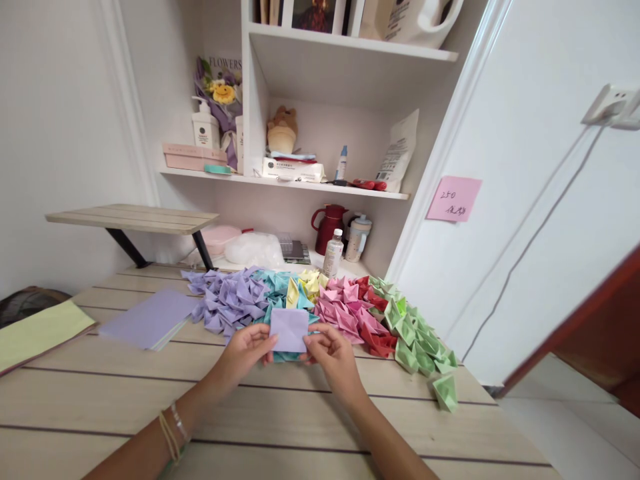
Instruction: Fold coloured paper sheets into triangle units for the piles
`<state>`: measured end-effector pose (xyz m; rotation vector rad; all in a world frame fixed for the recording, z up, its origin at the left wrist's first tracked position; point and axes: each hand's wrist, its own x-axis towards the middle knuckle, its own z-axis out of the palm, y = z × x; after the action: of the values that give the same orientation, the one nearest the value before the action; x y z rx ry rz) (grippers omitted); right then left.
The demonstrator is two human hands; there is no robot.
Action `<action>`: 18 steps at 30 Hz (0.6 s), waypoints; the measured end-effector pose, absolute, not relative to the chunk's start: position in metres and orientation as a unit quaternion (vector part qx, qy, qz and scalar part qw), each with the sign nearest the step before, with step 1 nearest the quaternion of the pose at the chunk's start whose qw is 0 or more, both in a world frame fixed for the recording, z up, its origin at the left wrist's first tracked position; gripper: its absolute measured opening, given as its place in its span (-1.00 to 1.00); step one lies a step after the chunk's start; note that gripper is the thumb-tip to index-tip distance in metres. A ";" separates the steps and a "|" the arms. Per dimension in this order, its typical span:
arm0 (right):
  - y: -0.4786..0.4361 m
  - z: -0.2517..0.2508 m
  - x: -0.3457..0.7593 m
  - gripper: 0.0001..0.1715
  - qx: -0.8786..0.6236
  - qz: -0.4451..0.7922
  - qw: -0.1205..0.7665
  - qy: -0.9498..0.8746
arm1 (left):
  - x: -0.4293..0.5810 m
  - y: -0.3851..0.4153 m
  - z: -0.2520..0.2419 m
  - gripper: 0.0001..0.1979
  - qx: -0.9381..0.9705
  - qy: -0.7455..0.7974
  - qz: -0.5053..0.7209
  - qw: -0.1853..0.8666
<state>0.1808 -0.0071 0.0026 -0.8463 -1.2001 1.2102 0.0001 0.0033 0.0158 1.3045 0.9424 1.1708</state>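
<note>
A small, roughly square folded piece of purple paper (pixel 289 329) is held upright between both hands, above the table. My left hand (pixel 249 347) pinches its left edge, thumb in front. On the right edge, my right hand (pixel 330 348) grips it the same way. The fingers behind the paper are partly hidden. Just beyond lie heaps of folded paper boats: purple boats (pixel 233 297), blue boats (pixel 273 285), yellow boats (pixel 313 283), pink boats (pixel 343 303), red boats (pixel 379 342) and green boats (pixel 423 340).
On the left of the slatted table (pixel 210 433) lie purple paper sheets (pixel 150 316) and yellow sheets (pixel 43 333). A small raised stand (pixel 133 217) is behind them. A bottle (pixel 333 253) and red jug (pixel 330 228) stand behind the boats, under a shelf (pixel 285 183).
</note>
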 end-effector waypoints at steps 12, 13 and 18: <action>-0.006 0.000 0.186 -0.69 -0.391 0.352 0.541 -0.657 | -0.001 0.003 0.016 -0.62 0.433 0.352 0.522 0.645; -0.006 0.000 0.186 -0.60 -0.379 0.352 0.532 -0.671 | -0.001 0.002 0.016 -0.61 0.439 0.360 0.521 0.637; -0.010 0.009 0.190 -0.58 -0.305 0.353 0.438 -0.768 | 0.000 -0.001 0.019 -0.62 0.459 0.381 0.517 0.614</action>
<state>0.1902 -0.0096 0.0087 -0.7571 -1.9097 0.8777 0.0004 -0.0008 0.0187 1.0569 0.8789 1.1926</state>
